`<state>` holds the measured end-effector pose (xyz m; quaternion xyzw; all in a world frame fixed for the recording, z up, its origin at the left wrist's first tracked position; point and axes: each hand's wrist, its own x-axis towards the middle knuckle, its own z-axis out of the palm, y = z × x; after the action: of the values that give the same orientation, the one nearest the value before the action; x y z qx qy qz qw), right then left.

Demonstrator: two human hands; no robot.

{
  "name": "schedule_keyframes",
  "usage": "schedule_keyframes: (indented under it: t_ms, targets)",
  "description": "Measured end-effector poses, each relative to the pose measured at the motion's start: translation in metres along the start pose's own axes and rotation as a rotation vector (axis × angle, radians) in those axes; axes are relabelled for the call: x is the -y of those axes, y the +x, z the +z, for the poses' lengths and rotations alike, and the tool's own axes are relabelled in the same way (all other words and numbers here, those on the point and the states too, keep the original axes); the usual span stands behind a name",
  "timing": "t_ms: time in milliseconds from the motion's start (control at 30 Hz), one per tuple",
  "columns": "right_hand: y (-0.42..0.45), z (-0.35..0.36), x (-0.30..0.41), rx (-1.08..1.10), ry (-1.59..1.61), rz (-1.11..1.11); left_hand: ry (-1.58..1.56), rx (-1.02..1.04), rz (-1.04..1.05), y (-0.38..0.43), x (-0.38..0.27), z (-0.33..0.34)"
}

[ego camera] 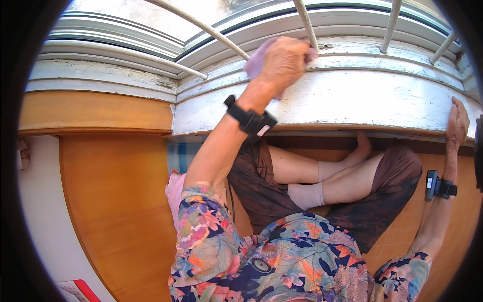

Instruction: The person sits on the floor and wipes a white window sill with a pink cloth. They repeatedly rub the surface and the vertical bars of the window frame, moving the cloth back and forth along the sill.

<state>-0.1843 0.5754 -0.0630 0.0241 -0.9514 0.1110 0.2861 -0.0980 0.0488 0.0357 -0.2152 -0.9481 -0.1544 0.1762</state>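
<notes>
My left hand (283,62) is closed around a pinkish-purple cloth (260,58) and presses it near the foot of a white metal window bar (306,24). Beneath it runs the stepped wooden window frame (377,62), its white paint worn and peeling. At the far right my right hand (457,124) rests on the front edge of the white wooden sill (358,98), fingers extended, with nothing seen in it. Each wrist wears a black strap with a small device.
Several more bars, such as a slanting one (211,32), stand before the window. My crossed legs (302,166) are below the sill. Wooden panelling (113,204) lies at the left, beside a pink cloth (175,192). A red-edged printed item (85,290) is at the lower left.
</notes>
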Motion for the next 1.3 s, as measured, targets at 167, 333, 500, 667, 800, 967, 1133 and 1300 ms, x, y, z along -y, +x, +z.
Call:
schedule_keyframes:
  t_ms: [167,333,500,667,800,967,1133,1300]
  targets:
    - [-0.001,-0.004,0.001,-0.017,-0.029,-0.048,0.12,-0.022,-0.117,-0.003,0.003,-0.002]
    - [0.001,-0.004,0.003,-0.006,0.037,-0.028,0.496,0.07,-0.308,-0.014,0.02,-0.015]
    - [0.0,-0.001,0.003,0.003,-0.024,0.002,0.336,0.117,-0.275,-0.015,0.008,-0.014]
    - [0.0,0.002,-0.002,-0.018,-0.054,0.0,0.231,0.047,-0.031,-0.043,-0.032,-0.012]
    - [0.002,0.004,-0.003,0.006,-0.045,-0.003,0.13,0.03,-0.028,-0.089,-0.047,-0.011]
    - [0.0,0.003,-0.002,0.004,-0.086,0.029,0.512,0.154,-0.333,-0.172,0.016,-0.061]
    - [0.002,0.004,-0.003,-0.008,-0.053,0.013,0.44,0.06,-0.712,-0.212,0.05,-0.068]
    - [0.002,0.003,0.001,0.017,-0.008,0.044,0.478,-0.084,-0.351,-0.146,-0.017,-0.011]
